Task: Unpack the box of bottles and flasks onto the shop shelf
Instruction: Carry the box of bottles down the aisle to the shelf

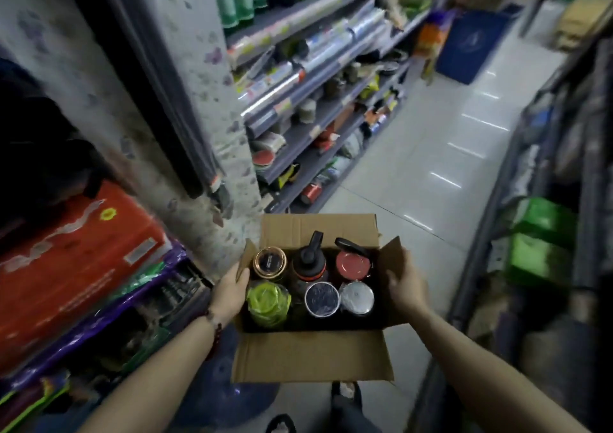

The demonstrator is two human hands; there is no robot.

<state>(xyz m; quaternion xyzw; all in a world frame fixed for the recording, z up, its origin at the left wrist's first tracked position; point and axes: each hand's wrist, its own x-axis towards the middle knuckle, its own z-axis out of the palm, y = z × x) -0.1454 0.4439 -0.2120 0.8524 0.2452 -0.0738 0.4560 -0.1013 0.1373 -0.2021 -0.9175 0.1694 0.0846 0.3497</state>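
Evidently heavy with six bottles, the box [311, 353] needs support low at its side walls; left hand [229, 291] and right hand [403, 286] fingers grasp the side flaps.

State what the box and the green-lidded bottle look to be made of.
Box: corrugated cardboard, matte brown, with creased flaps and raw edges. Green-lidded bottle: probably plastic, glossy and translucent yellow-green, perhaps under a clear wrap; motion blur leaves that open.

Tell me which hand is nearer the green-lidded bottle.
Left. The left hand grips the box wall right beside the green-lidded bottle, in the near-left corner. The right hand holds the opposite wall, with two other bottles between.
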